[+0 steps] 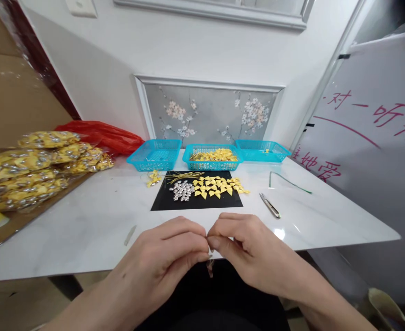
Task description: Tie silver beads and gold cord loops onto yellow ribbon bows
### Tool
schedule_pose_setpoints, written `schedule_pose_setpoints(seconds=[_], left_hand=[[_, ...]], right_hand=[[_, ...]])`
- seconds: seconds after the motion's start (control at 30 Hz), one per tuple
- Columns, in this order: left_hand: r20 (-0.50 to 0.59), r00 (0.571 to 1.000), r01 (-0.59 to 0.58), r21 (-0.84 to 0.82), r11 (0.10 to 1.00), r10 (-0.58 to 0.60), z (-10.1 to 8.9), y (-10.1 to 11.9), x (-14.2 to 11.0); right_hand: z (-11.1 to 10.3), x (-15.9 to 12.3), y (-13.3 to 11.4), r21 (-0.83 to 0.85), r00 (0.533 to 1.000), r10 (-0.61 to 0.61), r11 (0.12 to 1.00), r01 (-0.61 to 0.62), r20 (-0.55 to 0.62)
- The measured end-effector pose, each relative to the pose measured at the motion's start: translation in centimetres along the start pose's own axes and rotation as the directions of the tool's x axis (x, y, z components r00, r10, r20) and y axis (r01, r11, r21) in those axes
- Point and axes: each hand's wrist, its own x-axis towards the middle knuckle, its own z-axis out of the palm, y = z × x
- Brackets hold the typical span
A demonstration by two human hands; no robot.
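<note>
My left hand and my right hand meet fingertip to fingertip above the table's near edge. Both are closed in a pinch, and what they hold is too small and hidden to name. Just beyond them lies a black mat. On its left part is a cluster of shiny silver beads, with thin yellowish stems behind. Yellow leaf-like or petal-like pieces are spread over the mat's right part. Left of the mat lies a small yellow bunch.
Three blue baskets stand against the wall: the left, the middle holding yellow pieces, the right. Thread snips and a green strip lie at right. Bagged yellow-and-silver bundles and red plastic are at left.
</note>
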Motion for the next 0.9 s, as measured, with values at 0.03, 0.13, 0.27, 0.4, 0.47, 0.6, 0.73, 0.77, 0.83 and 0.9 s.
schedule_pose_setpoints(seconds=[0.03, 0.13, 0.27, 0.4, 0.47, 0.6, 0.73, 0.77, 0.83, 0.9], left_hand=[[0.0, 1.0, 0.011, -0.001, 1.0, -0.011, 0.0, 0.0, 0.1], [-0.014, 0.997, 0.073, -0.026, 0.997, -0.074, 0.0, 0.0, 0.2], [-0.034, 0.983, 0.177, -0.086, 0.98, -0.18, 0.0, 0.3, 0.2], [0.005, 0.947, 0.318, -0.146, 0.937, -0.321, -0.2, 0.7, 0.4], [0.051, 0.923, 0.385, -0.175, 0.906, -0.382, -0.4, 0.7, 0.3], [0.138, 0.883, 0.468, -0.339, 0.816, -0.449, -0.5, 0.1, -0.4], [0.241, 0.83, 0.505, -0.708, 0.493, -0.503, -0.3, -0.2, -1.2], [0.259, 0.813, 0.502, -0.766, 0.403, -0.521, -0.2, -0.2, -1.3], [0.283, 0.783, 0.501, -0.816, 0.29, -0.554, -0.2, -0.1, -1.4], [0.297, 0.758, 0.509, -0.825, 0.244, -0.58, -0.2, 0.1, -1.4]], right_hand=[[0.2, -0.1, 0.1, 0.058, 0.999, 0.033, 0.998, -0.033, 0.003], [1.0, -0.5, 0.3, 0.397, 0.977, 0.197, 0.892, -0.214, 0.083], [2.4, -1.1, 0.1, 0.5, 0.974, 0.216, 0.837, -0.224, 0.074], [3.0, -1.0, -0.3, 0.219, 0.98, 0.105, 0.973, -0.067, -0.167], [3.0, -0.9, -0.3, 0.167, 0.978, 0.019, 0.986, 0.016, -0.206], [2.5, -0.9, -0.2, 0.164, 0.975, -0.016, 0.985, 0.054, -0.223], [2.3, -1.1, 0.0, 0.232, 0.972, 0.054, 0.973, 0.0, -0.229], [2.2, -1.2, 0.0, 0.244, 0.971, 0.063, 0.97, -0.006, -0.23], [2.2, -1.2, -0.1, 0.248, 0.971, 0.065, 0.969, -0.006, -0.228], [2.1, -1.3, -0.1, 0.244, 0.973, 0.051, 0.97, 0.005, -0.224]])
